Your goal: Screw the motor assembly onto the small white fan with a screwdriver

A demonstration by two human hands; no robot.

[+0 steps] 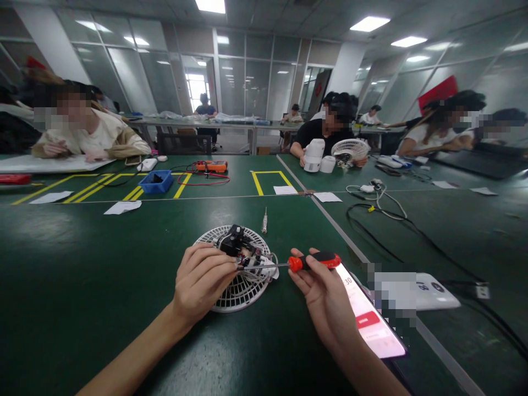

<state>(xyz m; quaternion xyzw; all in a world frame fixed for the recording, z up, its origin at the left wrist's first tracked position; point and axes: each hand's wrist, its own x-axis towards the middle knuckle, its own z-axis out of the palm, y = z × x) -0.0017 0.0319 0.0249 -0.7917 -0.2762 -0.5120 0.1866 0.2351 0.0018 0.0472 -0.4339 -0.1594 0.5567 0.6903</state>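
Observation:
A white round fan grille (239, 291) lies flat on the green table (82, 286) in front of me. On it sits a small black motor part with wires (241, 247). My left hand (202, 280) rests over the grille with fingers curled, pinching the part's near side. My right hand (319, 291) holds a screwdriver with a red and black handle (315, 260). Its thin shaft points left, and the tip meets the part beside my left fingertips.
A small loose screwdriver (264, 221) lies just beyond the grille. A lit phone (371, 319) lies by my right wrist, with a white device (433, 291) and black cables (391, 231) to the right. Other people sit across the table with a blue tray (155, 181), an orange multimeter (212, 165) and fan parts (348, 149).

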